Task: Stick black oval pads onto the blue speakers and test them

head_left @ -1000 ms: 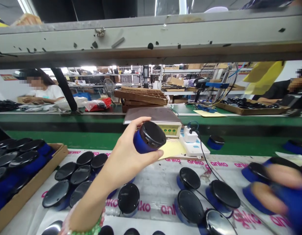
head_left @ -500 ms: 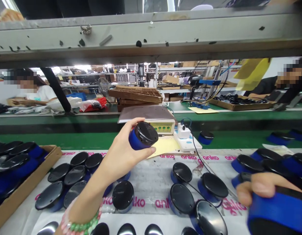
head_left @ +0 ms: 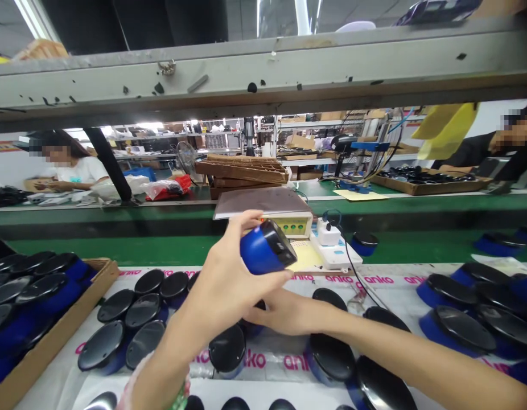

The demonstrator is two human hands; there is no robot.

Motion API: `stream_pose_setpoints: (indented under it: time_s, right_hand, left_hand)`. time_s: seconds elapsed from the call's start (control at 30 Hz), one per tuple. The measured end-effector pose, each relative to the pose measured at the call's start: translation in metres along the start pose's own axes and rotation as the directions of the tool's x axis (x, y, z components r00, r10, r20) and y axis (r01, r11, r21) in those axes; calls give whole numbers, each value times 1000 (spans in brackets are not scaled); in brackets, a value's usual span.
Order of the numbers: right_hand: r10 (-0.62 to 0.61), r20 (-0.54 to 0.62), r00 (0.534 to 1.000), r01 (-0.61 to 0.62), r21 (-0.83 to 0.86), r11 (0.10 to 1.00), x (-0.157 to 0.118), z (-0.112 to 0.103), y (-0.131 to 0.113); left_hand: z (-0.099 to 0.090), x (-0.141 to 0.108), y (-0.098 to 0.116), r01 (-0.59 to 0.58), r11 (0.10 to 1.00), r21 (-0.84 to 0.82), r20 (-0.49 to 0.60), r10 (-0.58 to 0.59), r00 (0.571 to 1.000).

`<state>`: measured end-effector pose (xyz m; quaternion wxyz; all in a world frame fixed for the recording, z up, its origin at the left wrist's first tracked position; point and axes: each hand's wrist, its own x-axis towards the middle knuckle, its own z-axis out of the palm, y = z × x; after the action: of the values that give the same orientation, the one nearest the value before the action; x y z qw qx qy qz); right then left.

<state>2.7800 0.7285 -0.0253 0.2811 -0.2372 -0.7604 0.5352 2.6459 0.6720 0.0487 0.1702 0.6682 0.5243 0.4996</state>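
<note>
Raised in front of the white control box, a round blue device with a glossy black cap (head_left: 266, 246) is tilted to the right, my left hand (head_left: 231, 267) closed around its blue side. My right hand (head_left: 284, 312) reaches across below it from the right. Its bent fingers are at another black-topped device (head_left: 254, 316) on the table, and my left hand and wrist partly hide them. Close by, a further device (head_left: 227, 348) stands black face up. More of the same kind stand in a group at the left (head_left: 144, 310) and right of centre (head_left: 332, 356).
A cardboard tray (head_left: 54, 336) full of devices is at the left; a pile (head_left: 460, 329) lies at the right. The control box (head_left: 295, 225) and a white power strip (head_left: 332, 250) stand behind. A metal shelf beam (head_left: 246, 85) crosses overhead. Two people sit beyond the green conveyor (head_left: 152, 246).
My right hand has left the lower right, where it held a blue device, and moved to the centre without it. My left hand has turned its device so more blue side shows.
</note>
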Motion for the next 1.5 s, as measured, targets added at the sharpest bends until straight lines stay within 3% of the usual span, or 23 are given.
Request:
stream_pose_setpoints:
  time_s: [0.07,0.13,0.2,0.27,0.33,0.43,0.53,0.7,0.77,0.8,0.87,0.9,0.93,1.0,1.07,1.17,1.33,1.43,1.5]
  right_hand:
    - [-50,13,999,50,-6,999,-6,-13,-6]
    - [-59,-61,996,62,50,997,-16,-29,-13]
    - [-14,-83,996,35,260,965,-29,-39,-20]
    - [28,-32,999,-8,509,861,-44,-41,-25]
    - [30,-1,1000,-22,636,771,-57,-38,-29]
    - [30,-99,995,47,692,721,-70,-35,-32]
    - [48,-149,988,72,706,704,-80,-40,-31]
    - [87,-110,990,15,697,717,-92,-41,-35]
    - [70,-40,997,-30,627,779,-94,-44,-38]
    - [59,-20,998,-40,522,852,-94,-49,-40]
    - [62,-83,995,-51,133,990,-96,-69,-43]
    - [74,-159,984,-92,-113,989,-98,-82,-42]
    - [91,-237,967,-170,-337,926,-100,-97,-39]
    - [151,-346,926,-342,-600,723,-108,-124,-28]
    - [238,-355,904,-424,-678,600,-118,-144,-12]
    - [278,-298,913,-407,-684,605,-131,-151,7]
    - [213,-205,955,-295,-691,660,-137,-114,6]
    - [161,-114,980,-192,-744,641,-134,-87,2]
    - [137,-46,990,-121,-784,609,-129,-80,-1]
  left_hand:
    - [1,-3,2,-64,994,90,52,60,997]
    - [2,-7,4,-157,974,163,138,135,981]
    - [7,-11,7,-255,940,225,196,213,957]
    - [13,-15,8,-326,908,264,218,273,937]
    - [20,-18,10,-378,891,250,215,330,919]
    - [25,-22,10,-432,890,144,215,397,892]
    - [24,-22,11,-418,905,72,260,388,884]
    - [31,-24,16,-488,867,103,305,440,845]
    - [36,-27,20,-550,826,126,275,504,819]
    - [38,-29,22,-561,816,137,252,520,817]
    - [37,-31,25,-537,826,173,193,506,841]
    - [36,-31,27,-505,840,198,161,480,862]
    - [33,-31,28,-470,852,229,132,451,883]
    - [28,-30,29,-416,860,297,95,407,909]
    - [25,-29,28,-389,857,338,93,381,920]
    - [26,-27,26,-377,860,344,104,364,926]
    - [32,-27,24,-346,874,341,113,327,938]
    - [35,-28,23,-313,880,358,121,289,950]
    - [36,-28,22,-294,883,365,119,269,956]
